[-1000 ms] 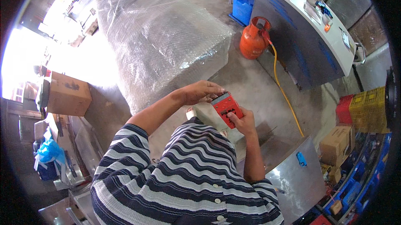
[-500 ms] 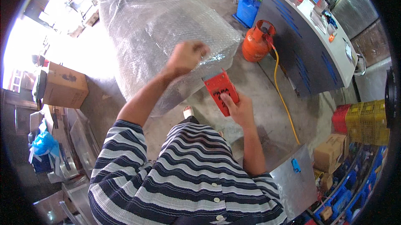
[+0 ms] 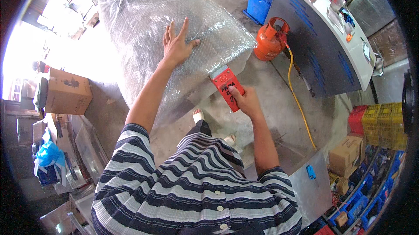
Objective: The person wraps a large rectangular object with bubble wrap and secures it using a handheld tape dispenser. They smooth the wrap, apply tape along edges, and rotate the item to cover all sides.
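A large bulky object wrapped in clear bubble wrap (image 3: 144, 30) stands in front of me. My left hand (image 3: 176, 48) lies over its near top with fingers spread, seemingly resting on the wrap. In my right hand (image 3: 247, 103) is a flat, red, box-like tool (image 3: 226, 90) with black handwriting, held with the thumb across its face. Its silvery far end meets the lower edge of the wrap near the right corner. I cannot make out the tool's exact kind.
An orange gas cylinder (image 3: 267, 47) with a yellow hose (image 3: 295, 95) stands close to the wrap's right corner. Beyond it is a grey-fronted counter (image 3: 301, 39). A cardboard box (image 3: 69, 91) sits at left; crates (image 3: 384, 124) and another carton (image 3: 347, 154) are at right.
My left hand has gone from curled fingers above the wrap to spread fingers farther forward on it. The red tool has tilted, its end now against the wrap's edge.
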{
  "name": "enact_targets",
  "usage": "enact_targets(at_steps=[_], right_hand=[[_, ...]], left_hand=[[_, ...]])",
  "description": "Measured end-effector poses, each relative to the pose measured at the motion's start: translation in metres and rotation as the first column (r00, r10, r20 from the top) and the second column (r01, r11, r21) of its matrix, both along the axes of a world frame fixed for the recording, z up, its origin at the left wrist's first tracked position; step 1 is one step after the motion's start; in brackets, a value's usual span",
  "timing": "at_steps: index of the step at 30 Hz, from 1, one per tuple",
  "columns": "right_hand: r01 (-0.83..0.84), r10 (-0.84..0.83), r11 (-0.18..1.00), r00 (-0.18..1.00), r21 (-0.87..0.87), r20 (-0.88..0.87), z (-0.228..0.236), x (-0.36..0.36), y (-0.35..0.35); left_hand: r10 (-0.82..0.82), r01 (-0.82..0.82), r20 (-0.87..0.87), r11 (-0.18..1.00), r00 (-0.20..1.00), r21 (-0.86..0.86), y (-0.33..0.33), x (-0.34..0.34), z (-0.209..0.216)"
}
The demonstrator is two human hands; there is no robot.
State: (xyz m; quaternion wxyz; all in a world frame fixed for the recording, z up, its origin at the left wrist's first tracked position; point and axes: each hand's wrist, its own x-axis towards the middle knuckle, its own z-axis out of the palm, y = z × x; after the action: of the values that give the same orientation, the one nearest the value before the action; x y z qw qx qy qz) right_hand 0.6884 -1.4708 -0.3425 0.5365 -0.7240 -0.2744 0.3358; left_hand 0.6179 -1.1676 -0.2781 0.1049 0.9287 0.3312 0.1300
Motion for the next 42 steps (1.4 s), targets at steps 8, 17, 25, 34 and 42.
enact_targets(at_steps=[8,17,25,34,42], right_hand=[[0.026,-0.027,0.999,0.999,-0.029,-0.021,-0.109,-0.01,-0.001],[-0.009,0.074,0.957,0.974,-0.29,0.215,-0.123,0.003,-0.008],[-0.15,0.561,0.611,0.774,-0.778,0.292,-0.111,-0.012,-0.04],[-0.112,0.133,0.901,0.991,-0.419,0.022,-0.11,-0.129,-0.084],[-0.096,0.093,0.96,0.995,0.262,0.026,0.0,-0.196,-0.096]], left_hand=[[-0.003,0.003,0.004,1.0,1.0,-0.01,0.007,0.005,0.001],[-0.011,0.011,-0.029,1.0,1.0,-0.008,0.016,0.005,0.0],[-0.041,0.041,0.012,0.999,0.999,-0.012,0.015,0.011,0.006],[-0.106,0.119,0.334,0.993,0.937,-0.019,0.005,-0.016,0.038],[-0.263,0.227,0.013,0.808,0.965,-0.544,-0.181,-0.228,0.072]])
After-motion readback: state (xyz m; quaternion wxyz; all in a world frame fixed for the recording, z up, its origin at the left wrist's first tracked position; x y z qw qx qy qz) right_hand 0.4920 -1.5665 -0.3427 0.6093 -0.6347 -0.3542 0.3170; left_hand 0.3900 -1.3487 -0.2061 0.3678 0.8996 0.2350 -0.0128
